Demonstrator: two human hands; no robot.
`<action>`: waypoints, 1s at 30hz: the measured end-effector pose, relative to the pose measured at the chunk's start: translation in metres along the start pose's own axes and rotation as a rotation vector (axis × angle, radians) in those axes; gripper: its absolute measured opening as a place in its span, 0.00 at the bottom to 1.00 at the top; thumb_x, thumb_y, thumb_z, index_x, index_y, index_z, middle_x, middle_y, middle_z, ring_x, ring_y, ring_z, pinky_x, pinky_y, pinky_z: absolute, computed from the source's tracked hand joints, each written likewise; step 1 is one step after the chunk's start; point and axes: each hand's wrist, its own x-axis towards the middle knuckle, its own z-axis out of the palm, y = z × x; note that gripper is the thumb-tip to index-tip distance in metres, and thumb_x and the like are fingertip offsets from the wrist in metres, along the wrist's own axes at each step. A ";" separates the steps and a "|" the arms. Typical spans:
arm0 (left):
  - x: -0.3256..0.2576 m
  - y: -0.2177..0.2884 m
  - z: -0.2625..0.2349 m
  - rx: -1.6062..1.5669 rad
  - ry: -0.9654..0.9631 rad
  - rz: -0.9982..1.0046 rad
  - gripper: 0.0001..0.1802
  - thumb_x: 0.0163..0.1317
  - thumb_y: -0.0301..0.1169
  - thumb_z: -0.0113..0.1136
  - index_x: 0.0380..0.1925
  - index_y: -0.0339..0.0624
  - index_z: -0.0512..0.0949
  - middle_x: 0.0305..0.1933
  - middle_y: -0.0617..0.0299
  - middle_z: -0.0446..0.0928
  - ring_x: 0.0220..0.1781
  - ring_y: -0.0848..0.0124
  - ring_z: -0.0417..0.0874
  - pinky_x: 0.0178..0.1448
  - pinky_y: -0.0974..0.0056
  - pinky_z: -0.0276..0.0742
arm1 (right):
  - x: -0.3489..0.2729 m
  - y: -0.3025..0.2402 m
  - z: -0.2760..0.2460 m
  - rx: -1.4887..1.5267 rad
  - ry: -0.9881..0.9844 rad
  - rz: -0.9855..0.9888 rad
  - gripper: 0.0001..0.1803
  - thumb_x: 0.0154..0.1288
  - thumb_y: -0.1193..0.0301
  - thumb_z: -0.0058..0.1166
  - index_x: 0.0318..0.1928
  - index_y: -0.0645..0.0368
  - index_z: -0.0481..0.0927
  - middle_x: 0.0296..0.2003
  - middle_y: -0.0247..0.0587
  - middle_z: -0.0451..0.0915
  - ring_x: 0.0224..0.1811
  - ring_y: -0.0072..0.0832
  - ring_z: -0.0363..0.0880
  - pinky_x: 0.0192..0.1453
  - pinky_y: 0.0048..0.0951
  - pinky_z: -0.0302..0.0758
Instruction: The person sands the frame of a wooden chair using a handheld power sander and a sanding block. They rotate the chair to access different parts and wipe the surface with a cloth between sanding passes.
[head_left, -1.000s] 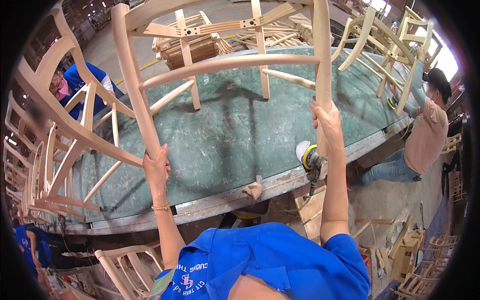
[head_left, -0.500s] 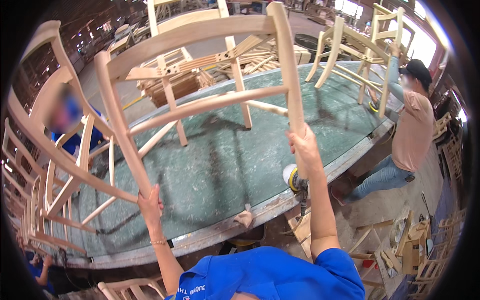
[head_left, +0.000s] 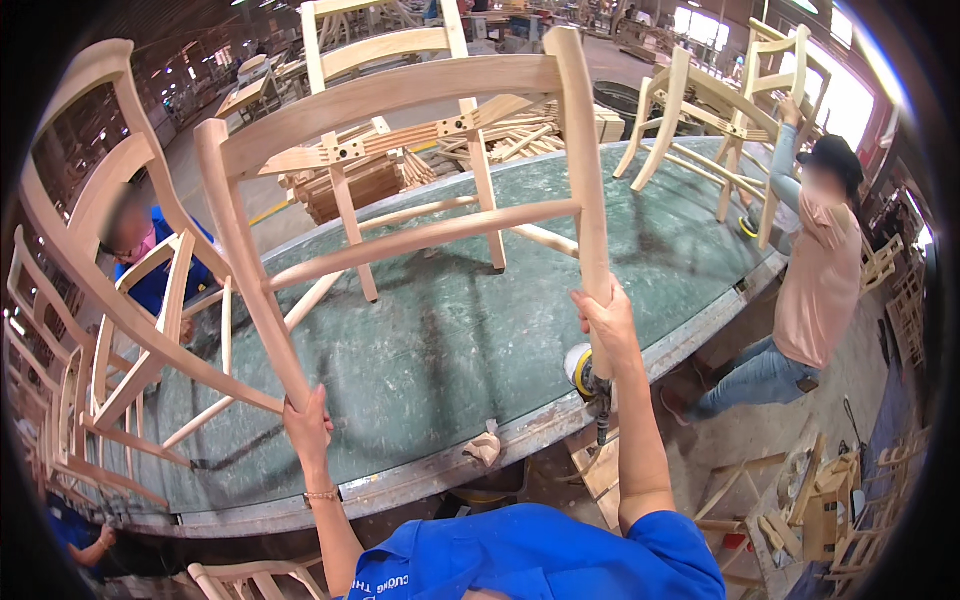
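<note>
Head view: bare-wood chair frame (head_left: 430, 241) over the green surface (head_left: 450, 400). My left hand (head_left: 308, 420) has fingers wrapped round its near left leg, right hand (head_left: 610, 318) the near right. I'd hold both level, without twisting, clear of the disc sander (head_left: 579, 369).

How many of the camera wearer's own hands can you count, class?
2: left hand gripping the wooden chair's near left leg; right hand gripping its near right leg.

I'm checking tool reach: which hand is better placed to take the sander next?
Probably the right hand: it grips the chair's right post, close to the sander. The left hand grips the left post, farther away.
</note>
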 end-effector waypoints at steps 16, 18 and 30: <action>-0.028 -0.053 0.000 -0.093 0.094 0.070 0.18 0.58 0.39 0.68 0.37 0.40 0.73 0.17 0.70 0.69 0.14 0.82 0.66 0.16 0.72 0.62 | -0.096 0.103 -0.020 -0.020 0.277 0.041 0.16 0.61 0.72 0.61 0.48 0.62 0.76 0.18 0.28 0.70 0.13 0.16 0.66 0.17 0.22 0.64; -0.034 -0.056 0.008 -0.053 0.121 0.101 0.18 0.58 0.40 0.69 0.37 0.39 0.74 0.18 0.68 0.70 0.15 0.80 0.68 0.18 0.70 0.64 | -0.123 0.131 -0.028 0.067 0.254 0.171 0.10 0.62 0.70 0.61 0.40 0.62 0.77 0.17 0.29 0.71 0.14 0.17 0.68 0.18 0.22 0.65; -0.154 -0.084 0.063 -0.121 -0.085 0.046 0.27 0.56 0.36 0.69 0.53 0.38 0.71 0.40 0.53 0.80 0.44 0.66 0.82 0.48 0.63 0.76 | -0.168 0.057 0.132 0.188 -0.820 0.190 0.29 0.64 0.62 0.61 0.62 0.60 0.72 0.48 0.46 0.80 0.52 0.29 0.78 0.57 0.31 0.73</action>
